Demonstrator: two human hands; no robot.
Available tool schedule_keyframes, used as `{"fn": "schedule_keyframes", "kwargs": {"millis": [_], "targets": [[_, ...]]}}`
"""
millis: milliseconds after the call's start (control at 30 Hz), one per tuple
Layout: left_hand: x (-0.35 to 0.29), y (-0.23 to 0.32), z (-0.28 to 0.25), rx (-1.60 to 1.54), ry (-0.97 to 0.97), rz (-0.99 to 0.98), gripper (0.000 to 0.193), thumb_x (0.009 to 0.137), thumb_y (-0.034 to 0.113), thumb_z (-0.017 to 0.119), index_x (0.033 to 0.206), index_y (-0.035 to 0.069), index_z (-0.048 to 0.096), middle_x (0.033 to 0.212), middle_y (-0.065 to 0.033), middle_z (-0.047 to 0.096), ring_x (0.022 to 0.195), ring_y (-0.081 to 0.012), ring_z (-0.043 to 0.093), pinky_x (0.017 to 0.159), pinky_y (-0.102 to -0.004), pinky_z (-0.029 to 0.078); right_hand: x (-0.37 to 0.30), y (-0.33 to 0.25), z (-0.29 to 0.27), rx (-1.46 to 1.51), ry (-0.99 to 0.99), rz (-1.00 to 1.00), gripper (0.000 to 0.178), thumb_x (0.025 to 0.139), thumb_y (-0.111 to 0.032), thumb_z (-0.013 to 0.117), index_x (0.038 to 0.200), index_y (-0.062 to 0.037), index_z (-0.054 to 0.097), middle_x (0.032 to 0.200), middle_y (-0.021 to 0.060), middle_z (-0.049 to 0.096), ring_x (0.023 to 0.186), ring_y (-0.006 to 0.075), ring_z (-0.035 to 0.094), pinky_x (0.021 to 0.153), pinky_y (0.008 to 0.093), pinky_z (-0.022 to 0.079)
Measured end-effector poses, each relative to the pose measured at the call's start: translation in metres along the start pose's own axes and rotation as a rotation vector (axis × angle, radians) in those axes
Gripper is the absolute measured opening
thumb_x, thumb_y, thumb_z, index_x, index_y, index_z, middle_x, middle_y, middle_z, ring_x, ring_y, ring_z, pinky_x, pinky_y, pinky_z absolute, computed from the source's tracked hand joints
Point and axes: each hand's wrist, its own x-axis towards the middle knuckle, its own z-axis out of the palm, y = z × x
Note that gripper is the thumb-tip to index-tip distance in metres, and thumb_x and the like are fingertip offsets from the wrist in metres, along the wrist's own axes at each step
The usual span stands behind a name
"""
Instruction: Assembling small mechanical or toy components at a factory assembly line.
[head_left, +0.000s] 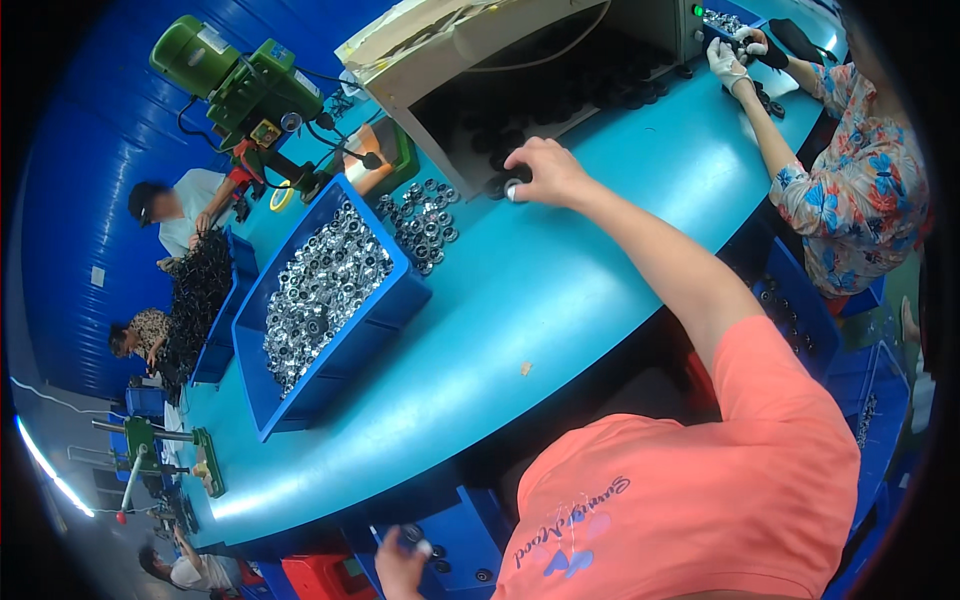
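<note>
My right hand (pixel 548 174) reaches over the turquoise table (pixel 520 290) to the mouth of a pale box-shaped housing (pixel 400 80). Its fingers are closed on a small black wheel (pixel 519 174), and white wrapping covers a fingertip. Many black wheels (pixel 610 85) lie heaped inside the housing. Low on the left, my left hand (pixel 400 568) hangs over a blue bin (pixel 485 530) holding several black wheels. This hand is blurred, with a white-covered fingertip. A dark round part shows between its fingers, but I cannot make out whether they grip it.
A blue bin (pixel 405 300) full of shiny metal parts stands on the table, beside a loose pile of metal parts (pixel 420 222). Behind is a green drill press (pixel 240 95). A co-worker in a floral shirt (pixel 850 195) handles parts at right. Below the table is a red stool (pixel 320 578).
</note>
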Motion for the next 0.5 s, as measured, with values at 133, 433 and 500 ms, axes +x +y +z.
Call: {"fn": "schedule_keyframes", "kwargs": {"millis": [133,433,500], "targets": [[-0.012,0.029,-0.004,0.014,0.032,0.03,0.048,0.083,0.004,0.076,0.129,-0.004,0.062,0.087,-0.0028,0.065,0.075,-0.0093,0.058,0.068,-0.0249,0.049,-0.002,-0.005,0.009,-0.248,-0.085,-0.106,0.041,0.076,-0.029,0.08,0.113,-0.0123,0.073,0.114,0.0076,0.063,0.12,0.0295,0.052,0.104,0.0435,0.041],[0.157,0.217,0.126,-0.698,-0.216,0.392,0.045,0.095,0.012,0.068,0.137,-0.002,0.056,0.103,-0.0087,0.065,0.087,-0.0162,0.062,0.073,-0.0305,0.054,-0.046,-0.064,0.003,0.279,0.053,-0.329,0.053,0.069,-0.031,0.084,0.115,-0.0103,0.066,0.102,0.0058,0.068,0.101,0.0272,0.06,0.093,0.0422,0.045],[0.192,0.263,0.143,-0.816,-0.231,0.311,0.047,0.099,0.013,0.065,0.142,-0.001,0.052,0.108,-0.0097,0.064,0.091,-0.0169,0.063,0.075,-0.0315,0.055,-0.057,-0.08,0.001,0.3,0.038,-0.365,0.055,0.069,-0.026,0.084,0.117,-0.0099,0.062,0.103,0.0061,0.069,0.1,0.0267,0.061,0.091,0.0409,0.046]]}}
